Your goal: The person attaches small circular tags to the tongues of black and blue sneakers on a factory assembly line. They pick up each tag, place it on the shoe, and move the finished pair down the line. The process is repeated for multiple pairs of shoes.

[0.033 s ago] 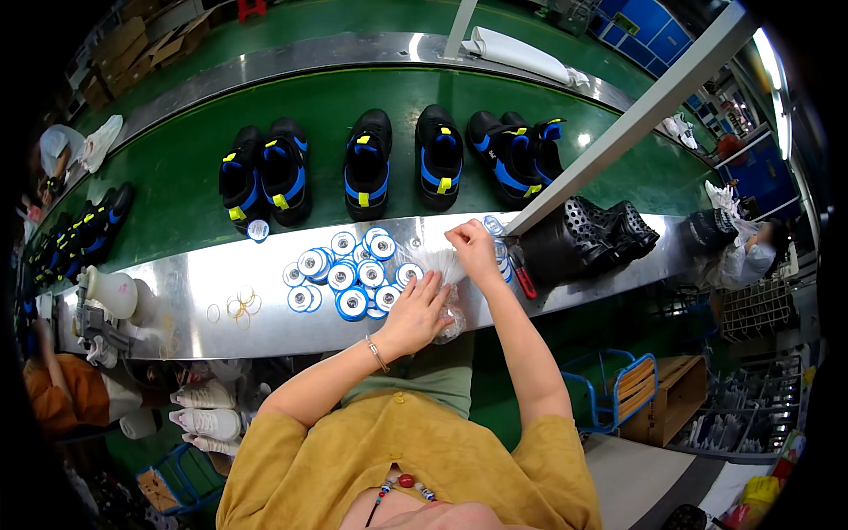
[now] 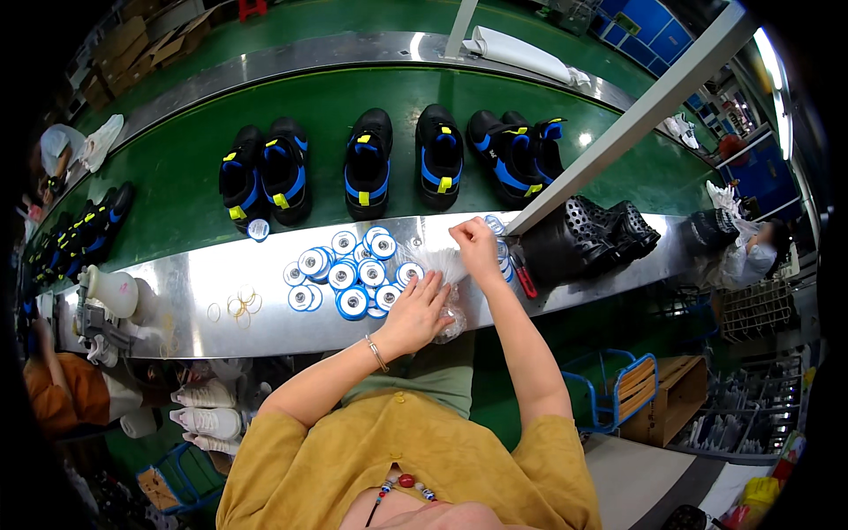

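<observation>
Both hands work a clear plastic bag [image 2: 442, 269] that lies on the steel counter [image 2: 194, 283], just right of a cluster of small blue-and-white spools [image 2: 349, 276]. The left hand [image 2: 415, 311] lies flat over the bag's near part, fingers spread and pressing it down. The right hand [image 2: 474, 247] has its fingers pinched narrow on the bag's far edge, lifting it a little.

The bag looks thin, soft and very light, so it will crumple and slide on the polished metal unless pinned; it is probably slippery and easy to tear if pulled hard. The best hold seems to be a pinch at the open edge, with the other palm steadying the body. The spools look small, rigid and light, apt to roll if tipped onto their sides.

A few rubber bands [image 2: 238, 306] lie further left on the counter, and a red-handled tool [image 2: 523, 281] sits just right of the right wrist. Beyond the counter, black shoes with blue and yellow trim [image 2: 368, 163] stand in a row on a green belt [image 2: 177, 177].
</observation>
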A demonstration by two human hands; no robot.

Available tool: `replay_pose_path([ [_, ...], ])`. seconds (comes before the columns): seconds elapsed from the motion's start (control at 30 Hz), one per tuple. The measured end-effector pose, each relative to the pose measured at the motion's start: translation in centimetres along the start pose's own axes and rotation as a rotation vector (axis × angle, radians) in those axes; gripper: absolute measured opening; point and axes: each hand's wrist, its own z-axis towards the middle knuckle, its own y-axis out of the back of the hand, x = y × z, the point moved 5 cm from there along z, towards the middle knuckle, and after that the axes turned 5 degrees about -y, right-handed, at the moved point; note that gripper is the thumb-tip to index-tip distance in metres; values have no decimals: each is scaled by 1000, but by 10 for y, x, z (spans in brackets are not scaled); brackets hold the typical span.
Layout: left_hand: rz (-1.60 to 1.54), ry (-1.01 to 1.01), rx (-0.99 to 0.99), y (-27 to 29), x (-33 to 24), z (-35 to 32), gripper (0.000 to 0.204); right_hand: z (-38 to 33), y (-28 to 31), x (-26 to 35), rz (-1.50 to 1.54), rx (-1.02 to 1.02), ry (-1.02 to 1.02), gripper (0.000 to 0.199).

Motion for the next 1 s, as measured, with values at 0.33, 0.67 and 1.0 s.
replay_pose_path([
  [0.33, -34, -9, -14, 2, 2, 4, 51, 27, 35, 28, 442, -126, -41, 15],
  [0.67, -496, 352, -571, 93, 44, 17, 23, -9, 14, 60, 532, 304, -192, 12],
  [1.0, -1227, 547, -173, 67, 46, 24, 21, -29, -13, 72, 318, 378, -53, 12],
])
